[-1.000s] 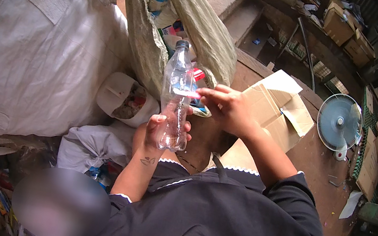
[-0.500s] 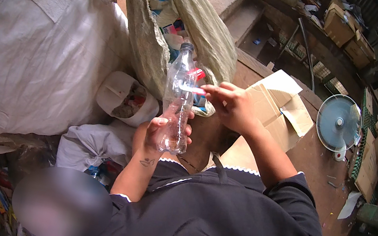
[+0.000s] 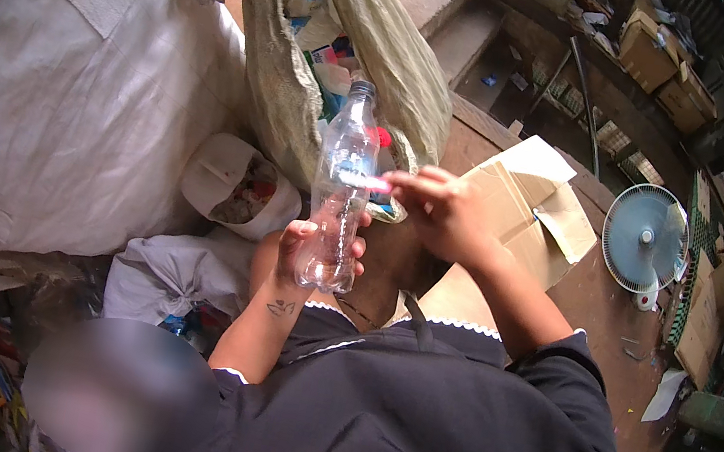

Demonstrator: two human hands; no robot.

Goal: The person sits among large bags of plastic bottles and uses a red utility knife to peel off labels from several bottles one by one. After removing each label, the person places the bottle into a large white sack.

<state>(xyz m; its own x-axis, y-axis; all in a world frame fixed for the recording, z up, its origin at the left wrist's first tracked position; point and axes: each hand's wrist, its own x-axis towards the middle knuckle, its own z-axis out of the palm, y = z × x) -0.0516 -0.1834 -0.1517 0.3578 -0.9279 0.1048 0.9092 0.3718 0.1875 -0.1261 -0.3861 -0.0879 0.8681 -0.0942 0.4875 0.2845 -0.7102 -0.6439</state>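
A clear plastic bottle point(image 3: 352, 142) with a dark cap stands nearly upright in my left hand point(image 3: 292, 248), whose fingers wrap round its lower part. My right hand point(image 3: 446, 217) is closed in a pinch on a small pink-handled tool point(image 3: 379, 185). A pale, thin strip runs from the pink part to the bottle's middle; it looks like a blade, but blur hides its exact shape. Whether it touches the plastic or only passes in front, I cannot tell. Behind the bottle, an open woven sack point(image 3: 404, 40) holds plastic items, some blue and some red.
A bulging white sack point(image 3: 95, 92) fills the left side. Next to it sits a cut-open white container point(image 3: 216, 166) with scraps inside. Flattened cardboard point(image 3: 497, 201) lies to my right, before a round fan point(image 3: 646, 235). Boxes point(image 3: 650, 49) are stacked at the far right.
My right hand and the pink-handled tool have shifted slightly down along the bottle. The left hand keeps its hold, and the bottle has barely moved.
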